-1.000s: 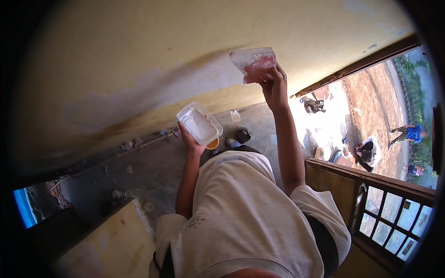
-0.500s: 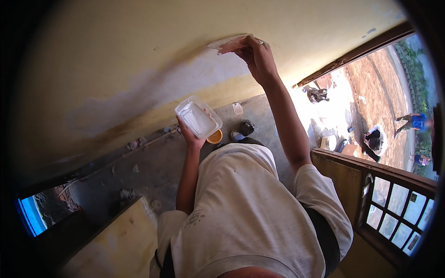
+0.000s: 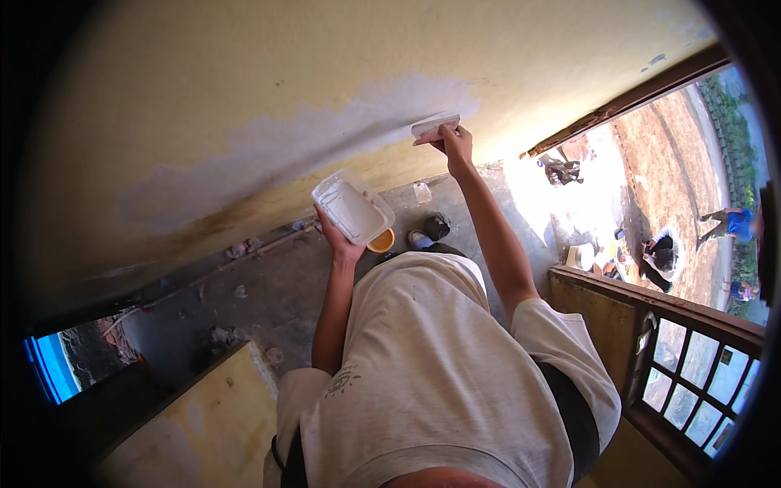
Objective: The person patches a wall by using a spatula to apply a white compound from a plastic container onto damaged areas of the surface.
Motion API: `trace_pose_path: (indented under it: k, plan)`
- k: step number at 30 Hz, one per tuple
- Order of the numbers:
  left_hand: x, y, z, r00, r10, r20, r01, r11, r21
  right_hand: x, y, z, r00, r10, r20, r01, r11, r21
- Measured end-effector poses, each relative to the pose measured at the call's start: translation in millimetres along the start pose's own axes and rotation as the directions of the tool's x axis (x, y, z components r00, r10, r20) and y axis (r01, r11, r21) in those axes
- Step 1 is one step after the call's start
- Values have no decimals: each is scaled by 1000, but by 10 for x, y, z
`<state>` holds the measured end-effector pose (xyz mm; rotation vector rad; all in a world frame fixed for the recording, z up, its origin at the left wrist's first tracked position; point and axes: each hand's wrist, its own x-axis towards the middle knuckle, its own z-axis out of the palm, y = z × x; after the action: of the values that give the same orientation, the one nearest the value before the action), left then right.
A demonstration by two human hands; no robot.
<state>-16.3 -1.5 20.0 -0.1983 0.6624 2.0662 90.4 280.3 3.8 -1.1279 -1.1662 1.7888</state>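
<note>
My left hand is closed around a clear plastic tub with white paste inside, tilted in front of the wall. Further up and right, my right hand pinches a flat, pale putty spreader smeared with white. The spreader's edge meets the yellowish wall, or hovers just off it; I cannot tell which. A long whitish patch runs along the wall left of the spreader and above it.
An orange bowl is on the grey floor below the tub, near my shoe. Debris lies along the wall's foot. A low yellow wall stands lower left. At right, a wooden-framed opening shows people outside, one in blue.
My right hand has come down the wall with the spreader, and the whitish patch now shows above it, reaching further right. My left hand and the tub have barely moved.
</note>
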Motion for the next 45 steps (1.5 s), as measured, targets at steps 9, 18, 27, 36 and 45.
trace_pose_path:
  k: [9,18,27,36,45]
  plan:
    - [1,-13,-131,1000,17,0,-17,1000,24,-1028,-1080,1082,818,-515,257,576,717,-393]
    - [39,11,-170,1000,-17,-3,17,1000,-13,-800,27,-17,991,-129,17,130,990,-49]
    - [19,11,36,1000,13,-4,-13,1000,0,-588,157,245,966,174,191,-209,961,182]
    - [-80,161,-152,992,60,114,-56,998,-39,-513,-755,1079,947,15,321,-182,847,499]
    - [-220,232,-422,982,187,-4,-187,979,-80,-1063,-975,791,948,-152,279,-33,826,563]
